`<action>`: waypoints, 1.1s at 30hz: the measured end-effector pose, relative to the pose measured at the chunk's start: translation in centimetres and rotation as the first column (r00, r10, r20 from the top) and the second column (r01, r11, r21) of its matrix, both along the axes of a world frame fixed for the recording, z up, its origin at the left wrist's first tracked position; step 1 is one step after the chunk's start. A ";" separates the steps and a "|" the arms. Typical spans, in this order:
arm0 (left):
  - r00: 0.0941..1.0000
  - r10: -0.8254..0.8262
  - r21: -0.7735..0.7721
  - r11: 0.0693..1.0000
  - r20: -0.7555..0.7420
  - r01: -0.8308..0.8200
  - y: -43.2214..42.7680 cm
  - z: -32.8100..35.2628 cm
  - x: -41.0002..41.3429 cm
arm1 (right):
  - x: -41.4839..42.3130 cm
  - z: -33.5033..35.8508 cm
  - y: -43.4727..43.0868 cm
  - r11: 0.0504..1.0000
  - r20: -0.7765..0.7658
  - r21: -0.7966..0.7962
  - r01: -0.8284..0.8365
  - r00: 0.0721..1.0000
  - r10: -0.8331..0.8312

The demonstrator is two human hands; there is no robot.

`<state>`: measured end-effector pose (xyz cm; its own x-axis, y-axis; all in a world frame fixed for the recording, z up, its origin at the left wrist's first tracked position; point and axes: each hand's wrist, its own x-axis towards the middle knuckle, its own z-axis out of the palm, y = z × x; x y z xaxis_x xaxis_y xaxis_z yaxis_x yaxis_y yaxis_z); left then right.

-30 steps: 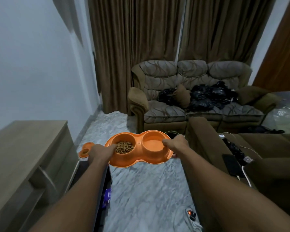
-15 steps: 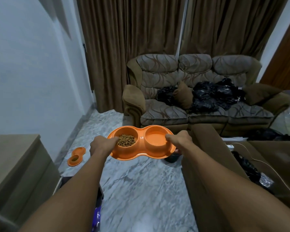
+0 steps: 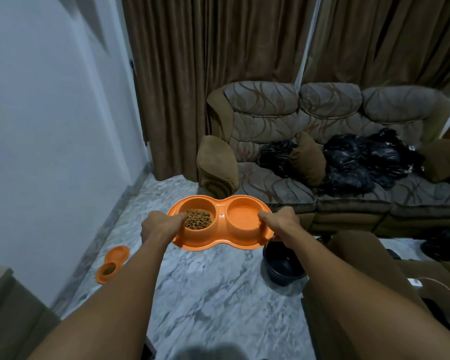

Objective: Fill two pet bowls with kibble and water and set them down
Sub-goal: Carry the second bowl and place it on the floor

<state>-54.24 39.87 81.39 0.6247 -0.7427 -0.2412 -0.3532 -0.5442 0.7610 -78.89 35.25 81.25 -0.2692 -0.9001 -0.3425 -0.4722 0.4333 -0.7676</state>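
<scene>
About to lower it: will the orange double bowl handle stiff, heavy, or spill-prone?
Probably stiff: the orange double bowl shows no sag though the left hand and right hand grip only its ends. Likely heavier on the right, where water seems to fill one well; kibble only partly fills the other. Tilting would probably slosh water out.

Two bare hands in shot: left hand (image 3: 157,226), right hand (image 3: 281,220), uncovered across knuckles and wrists. The left forearm (image 3: 109,294) and right forearm (image 3: 361,289) are bare all the way to the near edge, broad there and narrowing toward the wrists. Low at the near edge, centre, there's a dark blurred patch (image 3: 208,354); clothing or shadow, can't tell.
</scene>
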 end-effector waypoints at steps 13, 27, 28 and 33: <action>0.936 0.332 0.010 0.943 -0.115 -0.334 -20.0 -1.8 2.1 | 5.0 0.5 -27.9 0.953 -0.110 -0.012 -0.304 0.947 0.301; 0.799 0.588 0.029 0.808 -0.127 -0.589 -31.5 -3.2 15.9 | 23.6 -1.4 -45.5 0.829 0.028 -0.004 -0.560 0.828 0.560; 0.786 0.606 0.033 0.794 -0.122 -0.607 -32.0 -3.3 16.9 | 25.0 -1.5 -46.2 0.816 0.030 -0.004 -0.579 0.815 0.579; 0.702 0.701 0.069 0.712 -0.124 -0.699 -33.3 -4.7 20.8 | 31.6 -3.8 -49.9 0.746 0.006 0.040 -0.664 0.747 0.665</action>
